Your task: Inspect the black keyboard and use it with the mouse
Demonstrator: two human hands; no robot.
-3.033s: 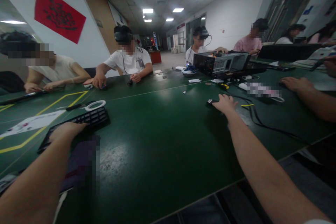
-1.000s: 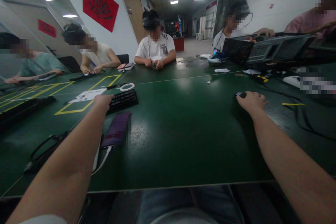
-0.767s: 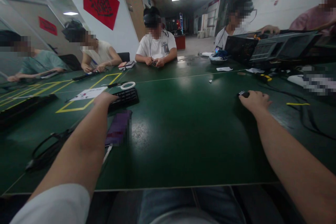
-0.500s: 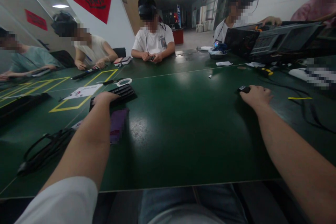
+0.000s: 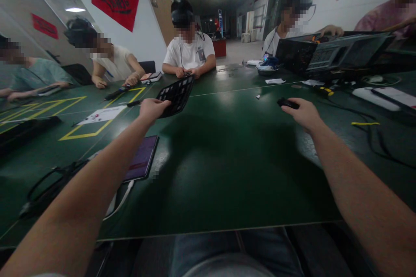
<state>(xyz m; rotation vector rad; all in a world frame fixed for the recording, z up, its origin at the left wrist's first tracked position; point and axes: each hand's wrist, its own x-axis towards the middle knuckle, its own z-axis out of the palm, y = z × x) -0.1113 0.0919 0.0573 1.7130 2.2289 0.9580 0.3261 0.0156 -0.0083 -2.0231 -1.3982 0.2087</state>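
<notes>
My left hand [image 5: 153,109] pinches one edge of a flat black tray-like piece with a grid of cells [image 5: 176,96]. It is tilted and raised above the green table, and its exact kind is unclear. On the right, my right hand [image 5: 305,113] grips a small dark oblong object [image 5: 287,103] between thumb and fingers, a little above the tabletop. What kind of thing it is cannot be made out. A purple-screened tablet [image 5: 141,158] lies under my left forearm, partly hidden, with a white cable [image 5: 125,201] beside it.
A black bundled cable [image 5: 48,186] lies at left. Farther off are a printed sheet [image 5: 100,115], yellow tape outlines [image 5: 79,135] and a pen-like black tool [image 5: 117,92]. An open computer case [image 5: 334,54] and black straps [image 5: 373,138] are at right. Several people sit around the table.
My left hand has lifted the black gridded piece off the table, moving it right and tilting it. My right hand has raised the small dark object and shifted slightly left.
</notes>
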